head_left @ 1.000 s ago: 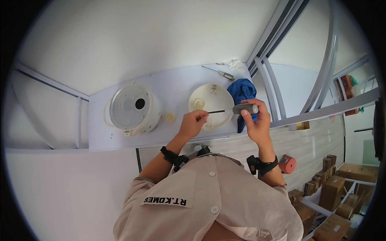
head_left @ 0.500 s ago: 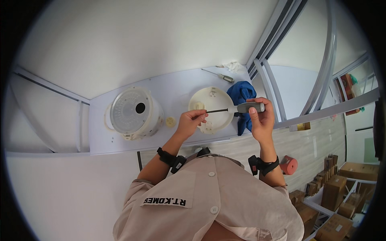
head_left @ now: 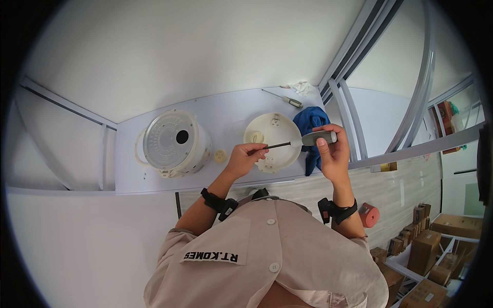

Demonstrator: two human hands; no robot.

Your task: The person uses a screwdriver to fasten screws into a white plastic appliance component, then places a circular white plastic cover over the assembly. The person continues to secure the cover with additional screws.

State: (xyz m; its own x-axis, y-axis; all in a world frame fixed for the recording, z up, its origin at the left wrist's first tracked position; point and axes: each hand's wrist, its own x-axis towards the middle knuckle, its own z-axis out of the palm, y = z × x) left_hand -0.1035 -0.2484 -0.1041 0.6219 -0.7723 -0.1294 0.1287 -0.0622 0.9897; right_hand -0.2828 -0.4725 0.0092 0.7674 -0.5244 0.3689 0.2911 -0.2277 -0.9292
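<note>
My right hand [head_left: 333, 149] is wrapped round a grey screwdriver handle [head_left: 317, 138] with a pale collar. Between the fingertips of my left hand [head_left: 245, 160], a thin dark screwdriver shaft [head_left: 279, 146] is pinched, slanting up towards that collar. I cannot tell whether the shaft's end is seated in the handle. Both hands are over the near right part of a round white shell [head_left: 277, 123], shallow like a lid, lying open side up. Inside it at the left is a small cream round part [head_left: 257, 137]. A cream disc [head_left: 220, 156] lies on the table left of my left hand.
A white round appliance [head_left: 197, 149] with a grey ribbed face and black spot stands on the white table [head_left: 226, 113] at left. Blue cloth [head_left: 309, 119] lies right of the shell. Behind are another screwdriver [head_left: 292, 101] and a white rag [head_left: 303, 87]. Metal frame posts [head_left: 354, 118] rise at right.
My left hand has tilted the shaft, so its left end now shows beyond my fingers and it slants more. The right hand keeps its hold on the handle. The view has shifted slightly.
</note>
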